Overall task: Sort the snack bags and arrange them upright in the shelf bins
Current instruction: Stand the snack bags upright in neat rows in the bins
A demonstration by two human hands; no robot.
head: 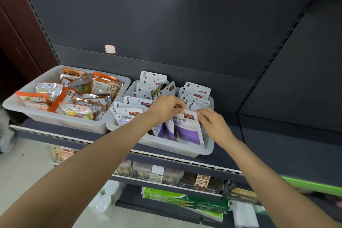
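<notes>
dark grey metal shop shelving [185,24] backs two translucent white plastic bins side by side on one shelf; the left bin [55,122] holds a loose heap of orange and clear snack bags [74,96]; the right bin [175,147] holds white and purple gummy pouches [148,89] standing upright in rows. both hands meet at the top edge of the front white and purple pouch [188,127] in the right bin; the left hand [166,107] pinches it with curled fingers, the right hand [211,119] grips its upper right corner.

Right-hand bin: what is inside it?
The right-hand bin holds white-and-purple snack bags standing upright in rows. Both hands, left hand and right hand, pinch the front bag's top. The bin's floor is covered.
</notes>
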